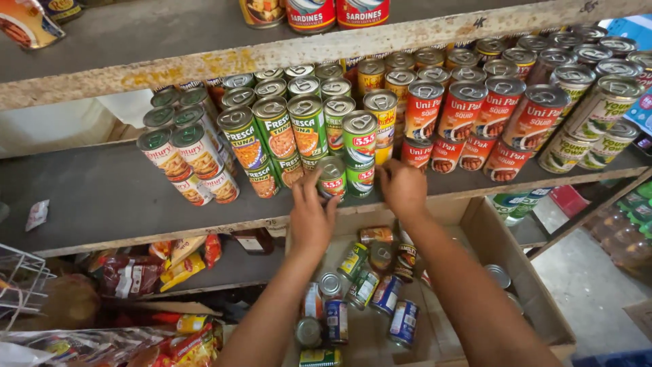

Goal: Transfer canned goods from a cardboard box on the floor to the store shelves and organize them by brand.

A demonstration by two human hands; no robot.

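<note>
At shelf edge, left hand point(311, 216): fingers closed round a green-and-red can point(332, 178).
Right hand point(403, 187): fingers bent against the neighbouring can stack point(359, 153); grip unclear.
Shelf point(102, 197): rows of stacked tins.
Below: cardboard box point(506, 261) of loose cans.

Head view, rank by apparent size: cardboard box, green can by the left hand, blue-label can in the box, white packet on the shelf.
1. cardboard box, by far largest.
2-3. green can at the left hand and blue-label can: look alike; the blue one lies nearer the camera, so unranked.
4. white packet, smallest.
</note>
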